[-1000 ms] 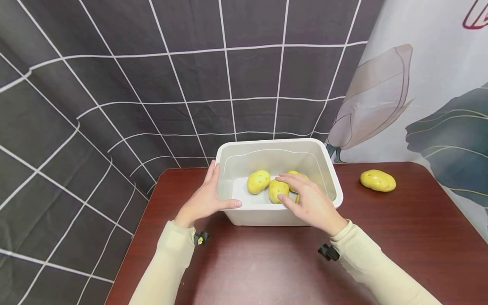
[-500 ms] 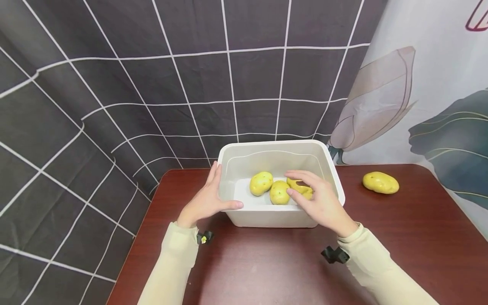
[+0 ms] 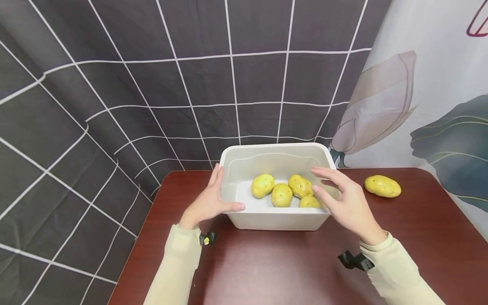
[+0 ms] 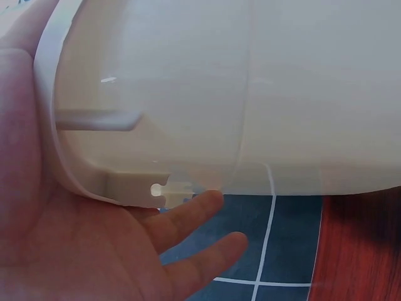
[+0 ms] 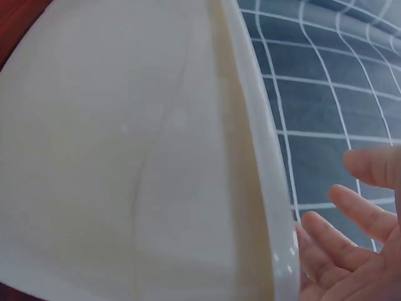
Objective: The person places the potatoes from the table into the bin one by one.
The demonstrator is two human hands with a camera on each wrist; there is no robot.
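Observation:
A white plastic bin (image 3: pixel 274 220) stands on the table with several yellow potatoes inside, among them a potato (image 3: pixel 262 186) on the left and a potato (image 3: pixel 281 195) in the middle. At the bin's front left corner, my left hand (image 3: pixel 207 204) rests with its thumb along the front rim and straight fingers along the left side. In the left wrist view the fingers (image 4: pixel 194 216) spread beneath the bin's edge. My right hand (image 3: pixel 348 205) hovers by the right rim, thumb and fingers apart, holding nothing. The right wrist view shows its loose fingers (image 5: pixel 338 248) beside the rim.
One more potato (image 3: pixel 382 186) lies on the red-brown table (image 3: pixel 267 267), right of the bin. A dark curtain with a white grid (image 3: pixel 198 80) hangs close behind the table, and a pale patterned curtain (image 3: pixel 396 106) hangs at the right.
My right hand has moved right, from over the potatoes inside the bin to its right rim, uncovering the potatoes on that side. The left hand has kept its place on the bin.

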